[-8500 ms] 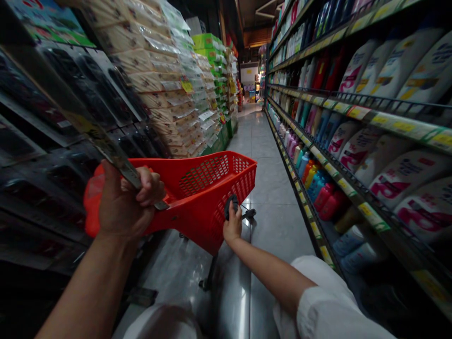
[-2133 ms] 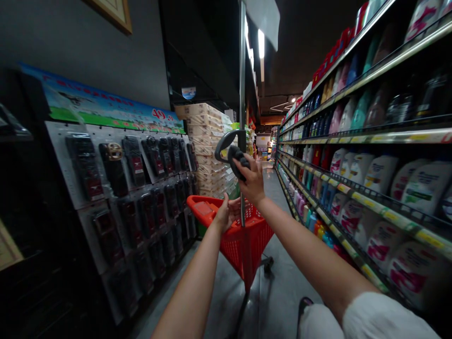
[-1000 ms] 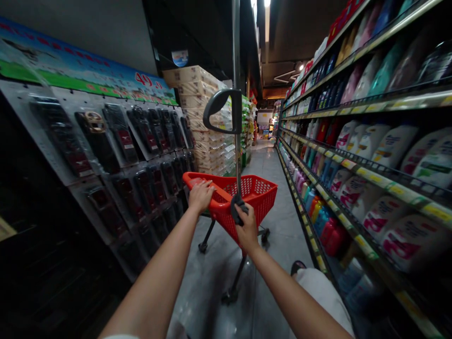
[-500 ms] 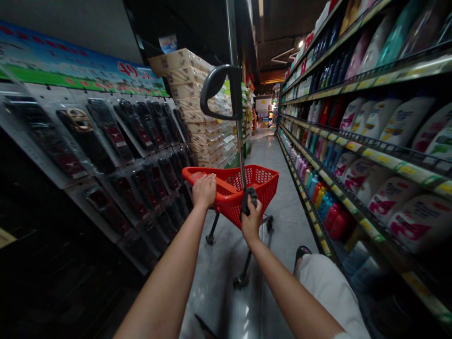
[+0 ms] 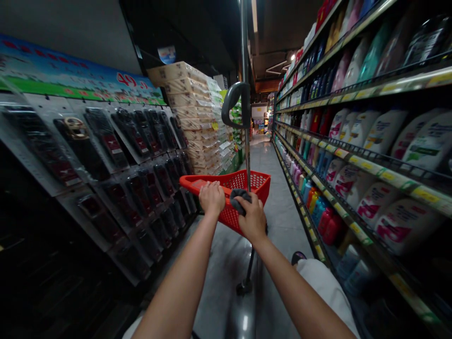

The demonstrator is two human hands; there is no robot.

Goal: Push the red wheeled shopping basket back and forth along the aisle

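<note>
A red plastic shopping-cart basket (image 5: 190, 180) with perforated walls sits on dark wheeled legs in front of me. My left hand (image 5: 212, 197) grips its near rim, fingers closed over the top edge. Bunched in my right hand (image 5: 254, 217) is a dark grey cloth (image 5: 240, 201), pressed to the rim just right of my left hand. A tall metal pole (image 5: 244, 56) with a grey loop handle (image 5: 227, 106) rises from the cart behind my right hand. The cloth and my right hand cover part of the basket's near side.
Shelves of shampoo bottles (image 5: 383, 129) line the right side. On the left hangs a rack of packaged belts (image 5: 106, 136), with stacked cartons (image 5: 190, 113) beyond it. A grey tiled floor (image 5: 291, 212) runs down the aisle. One caster (image 5: 243, 287) shows below the basket.
My right hand has brought the cloth up and left, from beside the pole's base onto the near rim. The cart has turned slightly; my left hand still grips the rim.
</note>
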